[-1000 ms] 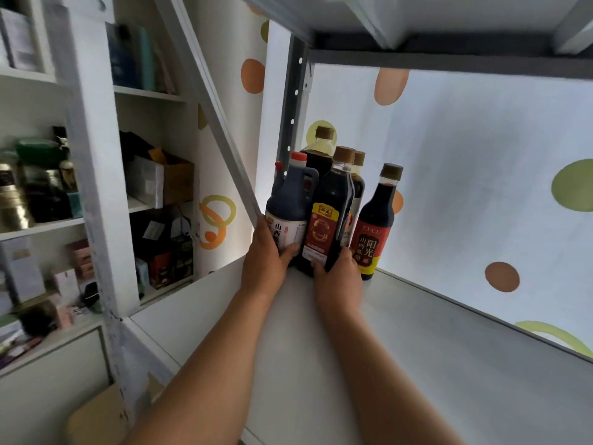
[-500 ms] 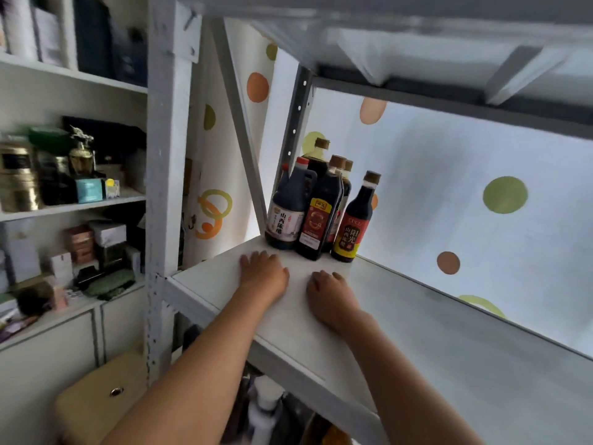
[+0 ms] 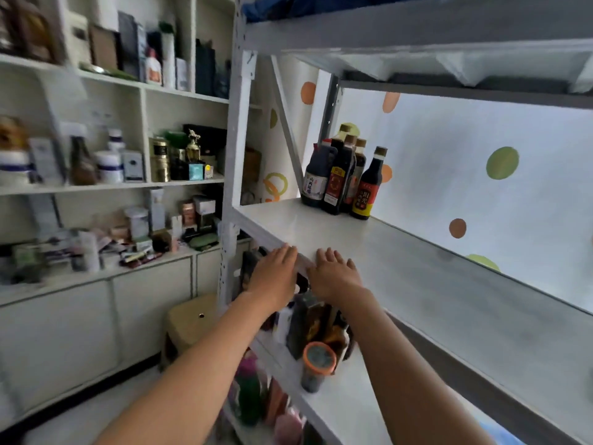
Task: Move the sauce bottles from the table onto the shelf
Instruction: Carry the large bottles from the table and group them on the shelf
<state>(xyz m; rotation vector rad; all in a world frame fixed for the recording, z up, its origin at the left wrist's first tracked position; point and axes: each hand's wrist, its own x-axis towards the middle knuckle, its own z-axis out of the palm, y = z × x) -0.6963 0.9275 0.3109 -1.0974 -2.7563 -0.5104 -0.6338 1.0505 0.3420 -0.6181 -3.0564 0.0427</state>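
Several dark sauce bottles (image 3: 340,178) stand upright in a tight cluster at the far left corner of the white shelf (image 3: 417,277). A jug with a red cap (image 3: 316,179) is leftmost and a bottle with a red and yellow label (image 3: 365,187) is rightmost. My left hand (image 3: 276,274) and my right hand (image 3: 335,273) hover flat at the shelf's front edge, fingers apart, holding nothing. Both hands are well short of the bottles.
The lower shelf (image 3: 321,409) holds more bottles and an orange-lidded jar (image 3: 319,359). A white cabinet (image 3: 96,203) with crowded shelves of boxes and jars fills the left. A tan stool (image 3: 189,319) stands on the floor. A dotted curtain (image 3: 481,187) backs the rack.
Both hands let go of the bottles and drew back from the cluster to the shelf's front edge. The view pulled back and turned left.
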